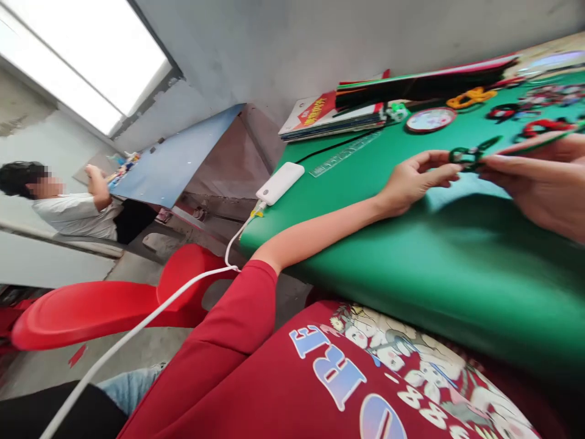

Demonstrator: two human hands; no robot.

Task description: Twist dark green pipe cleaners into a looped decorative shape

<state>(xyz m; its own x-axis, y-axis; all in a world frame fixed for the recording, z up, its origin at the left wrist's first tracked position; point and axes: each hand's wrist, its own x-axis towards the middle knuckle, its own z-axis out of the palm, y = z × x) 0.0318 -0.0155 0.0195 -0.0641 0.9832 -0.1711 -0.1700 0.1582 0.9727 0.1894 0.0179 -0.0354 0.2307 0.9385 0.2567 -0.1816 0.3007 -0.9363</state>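
Above the green tabletop (356, 201), my left hand (411, 183) pinches the left edge of a small dark green looped piece (470, 157), which looks like bent fuzzy pipe cleaner. My right hand (543, 189) grips the same piece from the other side, thumb and fingers pressed together. A thin green strand (543, 145) runs along the right hand's fingers toward the right edge of view. Just behind the hands lie a red looped piece (543, 127) and a dark one with red (503, 112).
Along the wall are stacked books (333, 119), dark sheets (420, 88), a yellow looped piece (470, 97) and a round dish (430, 119). Nearer lie a clear ruler (345, 155) and a white power bank (281, 183) with its cable (159, 314). Left are a red chair (105, 308) and a seated person (77, 210).
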